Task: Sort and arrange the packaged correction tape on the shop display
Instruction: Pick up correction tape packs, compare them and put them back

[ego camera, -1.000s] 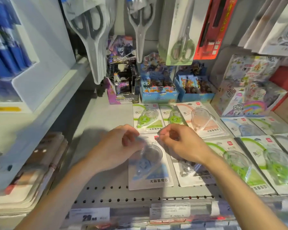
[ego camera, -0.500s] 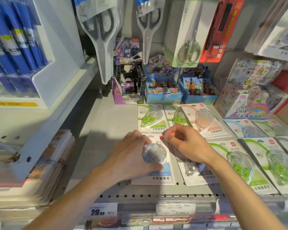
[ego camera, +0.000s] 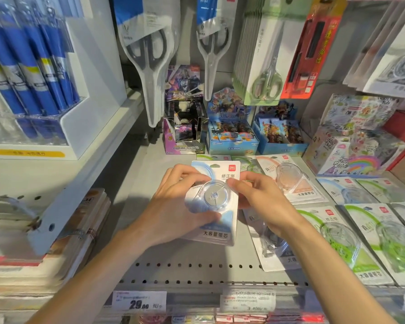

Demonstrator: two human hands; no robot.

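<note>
Both hands hold one blue-and-white correction tape pack (ego camera: 216, 204), raised above the grey shelf (ego camera: 192, 270), front face up. The left hand (ego camera: 173, 213) grips its left edge, fingers curled over the card top and thumb across the lower blister. The right hand (ego camera: 264, 206) holds the right edge, fingers curled, fingertips (ego camera: 232, 183) touching the clear blister dome. Under the right wrist lies a further pack (ego camera: 276, 251); its colour cannot be read through the blur. Green packs (ego camera: 351, 249) lie flat to the right, overlapping in a row. An orange pack (ego camera: 290, 181) lies just behind the right hand. Card boxes (ego camera: 232, 136) stand at the shelf rear. Packaged scissors (ego camera: 150, 66) hang above. A price label (ego camera: 139, 301) is fixed on the shelf's front rail.
</note>
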